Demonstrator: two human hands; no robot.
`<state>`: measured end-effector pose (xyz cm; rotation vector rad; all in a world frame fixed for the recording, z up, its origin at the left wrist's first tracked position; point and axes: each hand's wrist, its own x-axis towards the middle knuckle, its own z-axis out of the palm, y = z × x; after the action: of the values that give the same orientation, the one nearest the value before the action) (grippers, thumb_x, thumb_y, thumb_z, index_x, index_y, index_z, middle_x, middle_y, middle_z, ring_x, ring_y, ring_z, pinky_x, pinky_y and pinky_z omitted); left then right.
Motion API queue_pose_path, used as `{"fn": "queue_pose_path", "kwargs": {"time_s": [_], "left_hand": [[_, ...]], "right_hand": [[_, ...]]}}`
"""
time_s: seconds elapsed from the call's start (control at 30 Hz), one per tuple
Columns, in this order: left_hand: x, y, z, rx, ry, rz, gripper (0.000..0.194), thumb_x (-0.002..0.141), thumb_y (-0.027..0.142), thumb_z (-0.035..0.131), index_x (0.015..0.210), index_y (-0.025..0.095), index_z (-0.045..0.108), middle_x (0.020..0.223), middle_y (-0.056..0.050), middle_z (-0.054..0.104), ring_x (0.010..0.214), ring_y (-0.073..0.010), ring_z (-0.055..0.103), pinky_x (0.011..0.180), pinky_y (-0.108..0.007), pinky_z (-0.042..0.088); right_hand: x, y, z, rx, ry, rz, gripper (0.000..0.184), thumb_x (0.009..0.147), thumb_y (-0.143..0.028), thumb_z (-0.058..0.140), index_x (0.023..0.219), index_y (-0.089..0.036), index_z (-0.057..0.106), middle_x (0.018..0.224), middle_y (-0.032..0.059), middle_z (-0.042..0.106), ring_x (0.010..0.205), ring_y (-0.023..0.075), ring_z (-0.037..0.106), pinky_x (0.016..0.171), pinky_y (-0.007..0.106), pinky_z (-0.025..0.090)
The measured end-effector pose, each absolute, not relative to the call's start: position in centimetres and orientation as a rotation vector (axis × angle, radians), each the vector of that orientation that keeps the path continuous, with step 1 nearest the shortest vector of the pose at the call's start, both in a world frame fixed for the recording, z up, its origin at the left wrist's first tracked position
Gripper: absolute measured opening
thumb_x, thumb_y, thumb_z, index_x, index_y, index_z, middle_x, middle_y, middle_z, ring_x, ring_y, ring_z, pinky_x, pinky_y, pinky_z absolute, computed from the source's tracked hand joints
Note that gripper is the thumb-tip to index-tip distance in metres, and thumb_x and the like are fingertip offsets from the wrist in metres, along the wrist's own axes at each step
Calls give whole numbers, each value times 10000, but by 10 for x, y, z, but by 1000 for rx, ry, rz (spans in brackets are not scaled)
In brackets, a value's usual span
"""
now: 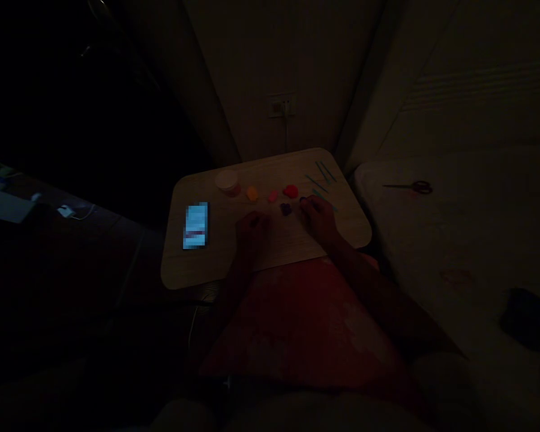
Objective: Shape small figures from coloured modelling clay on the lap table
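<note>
You've got bare wood along the table's [220, 243] near edge between your wrists. Far side of the table: tub [228, 182], orange lump [252, 193], red lump [290, 191]; teal strips [326, 174] crowd your right hand [317, 215] at its right end. Mid-table, the purple clump [286, 209] looks dark, lumpy, just right of your left hand [251, 229]. Fingers curled on both; can't tell if they're gripping.

1 dark purple, lobed lump [286, 209] lies on the tabletop [225, 255].
</note>
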<state>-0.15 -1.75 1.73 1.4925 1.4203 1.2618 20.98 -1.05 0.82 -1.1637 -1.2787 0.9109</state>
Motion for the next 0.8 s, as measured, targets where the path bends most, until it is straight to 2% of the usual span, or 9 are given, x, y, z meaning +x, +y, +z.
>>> {"fn": "queue_pose_path", "kwargs": {"time_s": [0.1, 0.17, 0.23, 0.37, 0.53, 0.6, 0.67, 0.8], "left_hand": [[-1, -16, 15, 1464, 1367, 1291, 218, 931, 324, 627, 885, 198, 800, 709, -16, 721, 670, -155, 655, 658, -265, 523], [-1, -14, 12, 1442, 1339, 1311, 246, 940, 326, 618, 1027, 202, 813, 807, -34, 769, 735, -165, 697, 695, -272, 552], [-1, -13, 9, 1426, 1316, 1331, 268, 929, 340, 641, 1088, 204, 809, 926, -58, 802, 833, -185, 734, 765, -295, 585], [1, -15, 9, 1377, 1350, 1339, 247, 803, 346, 788, 987, 186, 826, 992, -81, 816, 905, -211, 752, 848, -334, 604], [3, -19, 18, 1356, 1425, 1288, 158, 684, 294, 862, 763, 175, 796, 788, -38, 782, 740, -171, 705, 678, -258, 548], [3, -20, 20, 1372, 1441, 1268, 180, 733, 318, 826, 666, 172, 746, 671, -18, 726, 640, -143, 646, 600, -237, 494], [2, -20, 22, 1368, 1424, 1270, 291, 840, 373, 737, 633, 170, 711, 613, -15, 679, 589, -130, 606, 575, -235, 469], [1, -19, 20, 1385, 1353, 1327, 409, 992, 449, 551, 763, 175, 750, 608, -13, 627, 574, -125, 577, 574, -236, 456]], "right_hand": [[209, -10, 6, -1139, -1188, 933, 476, 886, -637, 666, 677, -229, 539, 600, -29, 468, 574, 138, 425, 563, 304, 323], [208, -10, 7, -1148, -1184, 940, 482, 875, -644, 674, 671, -229, 542, 600, -28, 468, 578, 138, 422, 558, 303, 325], [208, -10, 8, -1161, -1179, 932, 489, 864, -653, 682, 668, -227, 545, 607, -24, 480, 589, 139, 429, 562, 300, 334], [207, -11, 9, -1147, -1162, 944, 495, 858, -653, 690, 662, -223, 543, 589, -28, 483, 576, 131, 425, 553, 291, 331], [207, -12, 11, -1167, -1178, 932, 499, 869, -659, 675, 664, -225, 539, 594, -28, 477, 576, 130, 420, 553, 290, 327], [207, -12, 12, -1169, -1180, 924, 496, 868, -658, 677, 667, -224, 545, 603, -26, 482, 579, 130, 426, 559, 294, 329], [207, -13, 12, -1164, -1178, 931, 497, 866, -660, 678, 669, -224, 545, 603, -25, 486, 581, 131, 431, 557, 294, 325], [207, -12, 10, -1163, -1183, 937, 494, 879, -651, 670, 666, -225, 538, 596, -28, 478, 579, 131, 425, 556, 293, 319]]}}
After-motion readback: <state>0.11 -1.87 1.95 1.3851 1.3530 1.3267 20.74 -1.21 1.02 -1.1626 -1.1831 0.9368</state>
